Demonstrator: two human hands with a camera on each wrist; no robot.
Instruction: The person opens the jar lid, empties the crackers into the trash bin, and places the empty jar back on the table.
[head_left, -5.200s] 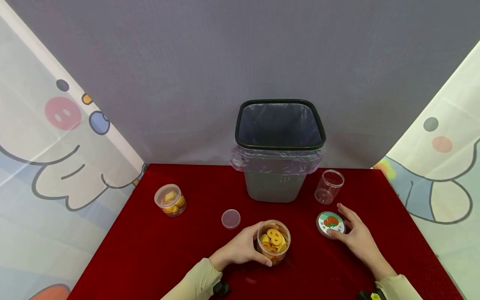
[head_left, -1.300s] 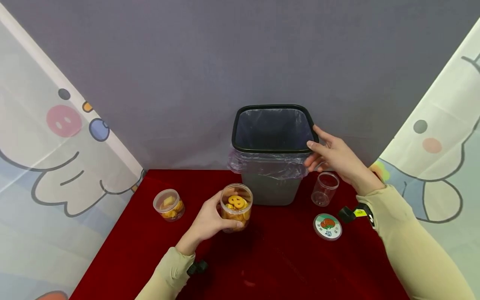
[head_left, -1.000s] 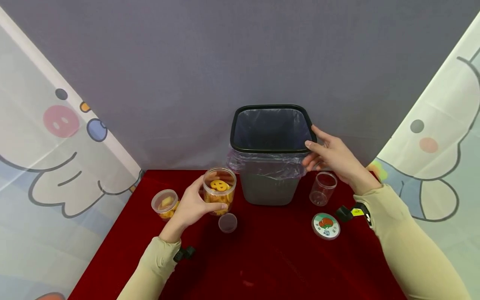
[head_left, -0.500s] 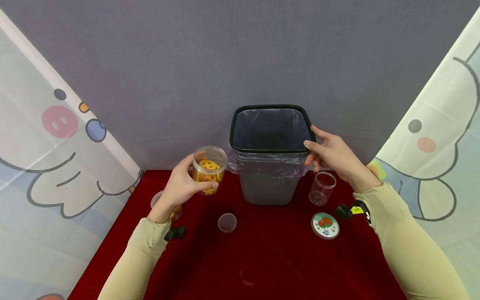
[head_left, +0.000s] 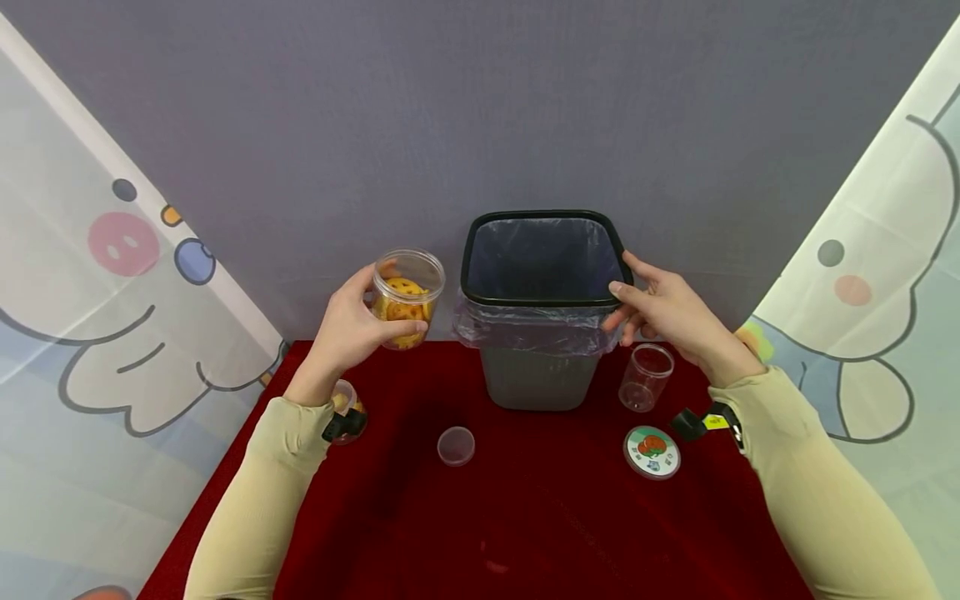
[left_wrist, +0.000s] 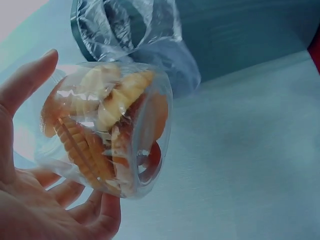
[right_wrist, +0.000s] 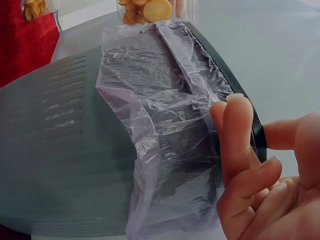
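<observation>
The left hand [head_left: 347,329] curls its fingers round the jar [head_left: 405,310], aloft left of the bin [head_left: 536,379] — whose rim the right hand [head_left: 671,310] pinches. A wrist camera [head_left: 343,427] partly blocks the tub [head_left: 346,392]; small lid [head_left: 456,447], printed lid [head_left: 652,452] and cup [head_left: 646,379] sit on red cloth [head_left: 562,525].

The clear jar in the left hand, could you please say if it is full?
Partly full: in the head view, the jar holds cookies, with space between them and its rim.
</observation>
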